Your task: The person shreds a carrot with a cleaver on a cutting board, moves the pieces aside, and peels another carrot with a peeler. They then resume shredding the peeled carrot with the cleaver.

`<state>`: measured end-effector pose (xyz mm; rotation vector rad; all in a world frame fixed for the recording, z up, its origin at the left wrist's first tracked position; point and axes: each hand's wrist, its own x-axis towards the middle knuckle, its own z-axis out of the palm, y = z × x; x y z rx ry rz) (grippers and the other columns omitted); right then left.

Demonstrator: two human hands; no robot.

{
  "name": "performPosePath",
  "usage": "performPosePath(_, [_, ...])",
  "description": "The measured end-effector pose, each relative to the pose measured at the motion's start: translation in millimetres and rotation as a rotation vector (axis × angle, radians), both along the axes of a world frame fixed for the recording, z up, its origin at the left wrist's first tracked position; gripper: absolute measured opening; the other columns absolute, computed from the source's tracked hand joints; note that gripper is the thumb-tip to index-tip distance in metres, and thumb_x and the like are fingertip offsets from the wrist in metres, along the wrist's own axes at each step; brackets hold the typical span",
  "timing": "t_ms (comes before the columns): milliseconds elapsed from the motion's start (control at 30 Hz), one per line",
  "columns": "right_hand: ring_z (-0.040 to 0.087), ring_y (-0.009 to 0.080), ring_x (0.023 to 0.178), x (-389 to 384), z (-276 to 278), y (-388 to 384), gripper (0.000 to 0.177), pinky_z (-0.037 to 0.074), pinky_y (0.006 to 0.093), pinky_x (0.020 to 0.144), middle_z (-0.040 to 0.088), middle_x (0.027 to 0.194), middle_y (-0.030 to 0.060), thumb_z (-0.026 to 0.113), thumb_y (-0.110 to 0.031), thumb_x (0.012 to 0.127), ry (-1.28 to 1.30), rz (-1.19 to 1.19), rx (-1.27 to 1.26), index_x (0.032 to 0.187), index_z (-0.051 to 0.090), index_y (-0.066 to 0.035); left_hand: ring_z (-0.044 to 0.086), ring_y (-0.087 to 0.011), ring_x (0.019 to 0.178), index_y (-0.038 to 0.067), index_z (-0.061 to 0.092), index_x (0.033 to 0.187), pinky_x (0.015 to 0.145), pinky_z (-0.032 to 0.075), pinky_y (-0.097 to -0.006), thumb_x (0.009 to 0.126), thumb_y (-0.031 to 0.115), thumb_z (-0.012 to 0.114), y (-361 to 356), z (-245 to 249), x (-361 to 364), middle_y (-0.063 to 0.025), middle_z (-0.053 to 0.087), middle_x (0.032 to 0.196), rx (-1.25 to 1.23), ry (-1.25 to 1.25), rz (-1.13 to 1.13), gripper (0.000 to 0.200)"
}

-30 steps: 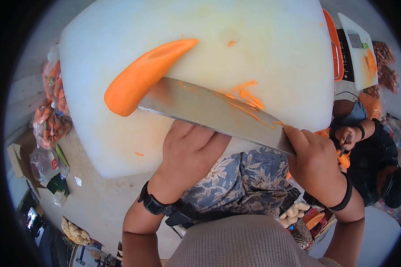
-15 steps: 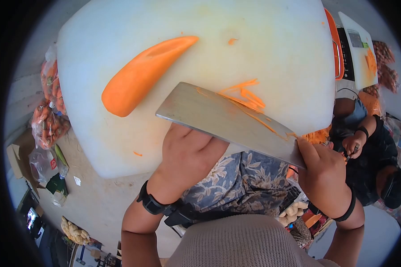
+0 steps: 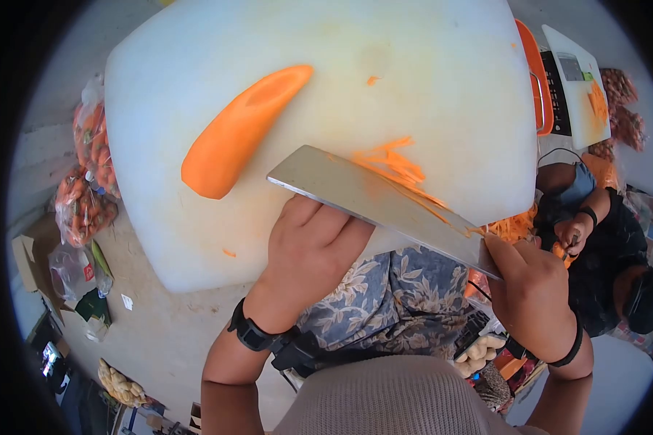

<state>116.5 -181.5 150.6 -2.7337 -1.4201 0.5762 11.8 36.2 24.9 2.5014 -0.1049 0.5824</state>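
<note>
Two hands in view, both at the near edge of the round white plastic cutting board point(image 3: 442, 65). Right hand point(image 3: 533, 290) is fisted tight on the handle of the wide steel cleaver point(image 3: 370, 199); the handle itself is hidden in the grip. Blade lies low and slanted over the board, tip pointing left, with orange smears on its face.

Left hand point(image 3: 308, 246) is laid flat on the board's near rim, fingers side by side and gripping nothing. Its fingertips are hidden under the blade, so I can't tell whether they touch the steel.

Peeled orange carrot point(image 3: 243, 130) lies on the left half of the board, thick end near, thin end far-right. It is apart from the cleaver tip and from both hands. Thin orange carrot shavings point(image 3: 395, 163) sit just beyond the blade, mid-board.

My read on doing this well:
- curl the left fingertips back from the edge, knuckles to the blade face
- pin the carrot before the blade meets it; it's round and will roll
- push the shavings aside so the blade seats flat

Co-worker point(image 3: 602, 246) is seated at the right, hands busy with their own work. Bagged carrots point(image 3: 87, 174) are on the floor at the left.
</note>
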Motion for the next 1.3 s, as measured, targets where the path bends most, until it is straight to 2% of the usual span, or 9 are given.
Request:
performPosePath(267, [0.059, 0.028, 0.057, 8.3, -28.5, 13.5, 0.024, 0.047, 0.0388, 0.052, 0.054, 0.065, 0.0096, 0.064, -0.001, 0.066, 0.076, -0.005, 0.034, 0.088, 0.055, -0.004, 0.058, -0.0226, 0.092, 0.007, 0.071, 0.089, 0.08, 0.051, -0.034, 0.063, 0.005, 0.066, -0.8, 0.6, 4.6, -0.0037, 0.062, 0.092, -0.036, -0.038, 0.005, 0.027])
performPosePath(400, [0.059, 0.0285, 0.056, 13.7, -39.4, 21.2, 0.02, 0.047, 0.0393, 0.053, 0.055, 0.063, 0.0103, 0.063, -0.001, 0.068, 0.063, -0.018, 0.144, 0.085, 0.055, -0.004, 0.058, -0.0224, 0.092, 0.006, 0.071, 0.09, 0.081, 0.052, -0.0342, 0.064, 0.006, 0.067, -1.3, 1.0, 5.4, -0.0036, 0.062, 0.092, -0.042, -0.023, 0.009, 0.027])
performPosePath(467, [0.059, 0.0284, 0.056, 14.0, -33.9, 19.8, 0.02, 0.047, 0.0391, 0.052, 0.055, 0.063, 0.0105, 0.063, 0.0, 0.068, 0.073, -0.006, 0.217, 0.085, 0.055, -0.004, 0.058, -0.0226, 0.092, 0.006, 0.071, 0.09, 0.08, 0.051, -0.034, 0.063, 0.005, 0.067, -1.9, 0.5, 6.2, -0.004, 0.062, 0.092, -0.036, -0.043, 0.009, 0.027])
performPosePath(533, [0.061, 0.033, 0.065, 9.1, -15.6, 13.4, 0.03, 0.047, 0.0405, 0.057, 0.061, 0.073, 0.0144, 0.067, 0.003, 0.07, 0.132, -0.047, 0.099, 0.099, 0.061, 0.0, 0.059, -0.0229, 0.091, 0.006, 0.07, 0.089, 0.079, 0.051, -0.0339, 0.063, 0.005, 0.067, -1.7, -0.1, 4.2, -0.0043, 0.062, 0.092, -0.036, -0.055, 0.016, 0.026])
performPosePath(633, [0.059, 0.0277, 0.056, -0.6, -3.8, 6.2, 0.027, 0.046, 0.0377, 0.051, 0.054, 0.063, 0.0099, 0.066, -0.001, 0.063, 0.045, -0.035, 0.118, 0.089, 0.057, -0.002, 0.059, -0.0235, 0.091, 0.006, 0.07, 0.088, 0.078, 0.051, -0.0338, 0.062, 0.004, 0.066, -0.9, 0.1, -0.7, -0.005, 0.063, 0.093, -0.04, -0.016, 0.004, 0.026])
performPosePath(767, [0.058, 0.0277, 0.055, -1.1, -1.9, -0.2, 0.032, 0.046, 0.0374, 0.051, 0.053, 0.063, 0.0092, 0.067, -0.002, 0.062, 0.045, -0.031, 0.097, 0.092, 0.057, -0.001, 0.059, -0.024, 0.09, 0.005, 0.07, 0.086, 0.077, 0.051, -0.0329, 0.062, 0.003, 0.065, -1.3, -1.5, 0.0, -0.0053, 0.063, 0.093, -0.019, -0.013, 0.008, 0.025])
performPosePath(967, [0.059, 0.0278, 0.056, 3.9, -22.0, 7.6, 0.024, 0.046, 0.0378, 0.051, 0.055, 0.064, 0.0096, 0.067, -0.004, 0.065, 0.08, -0.009, 0.058, 0.086, 0.054, -0.003, 0.059, -0.0241, 0.091, 0.006, 0.07, 0.087, 0.077, 0.05, -0.0322, 0.062, 0.004, 0.065, 0.1, -2.2, 2.8, -0.0052, 0.063, 0.095, 0.001, -0.036, 0.007, 0.025])
performPosePath(1033, [0.06, 0.0281, 0.055, 2.2, -29.8, 11.2, 0.016, 0.047, 0.0377, 0.05, 0.055, 0.063, 0.0099, 0.065, -0.006, 0.07, 0.057, -0.01, 0.075, 0.081, 0.052, -0.005, 0.059, -0.0241, 0.091, 0.006, 0.07, 0.087, 0.078, 0.05, -0.0323, 0.063, 0.004, 0.066, -0.3, -1.7, 3.7, -0.0052, 0.063, 0.095, 0.005, -0.038, 0.013, 0.025])
performPosePath(1300, [0.063, 0.0278, 0.053, -8.2, -38.9, 34.2, 0.007, 0.05, 0.0386, 0.048, 0.061, 0.063, 0.0122, 0.061, -0.007, 0.076, -0.065, -0.022, 0.07, 0.079, 0.054, -0.005, 0.06, -0.0271, 0.088, 0.005, 0.071, 0.091, 0.076, 0.051, -0.0349, 0.069, 0.005, 0.069, -3.1, 1.5, 6.9, -0.0075, 0.064, 0.093, -0.023, -0.025, 0.041, 0.022])
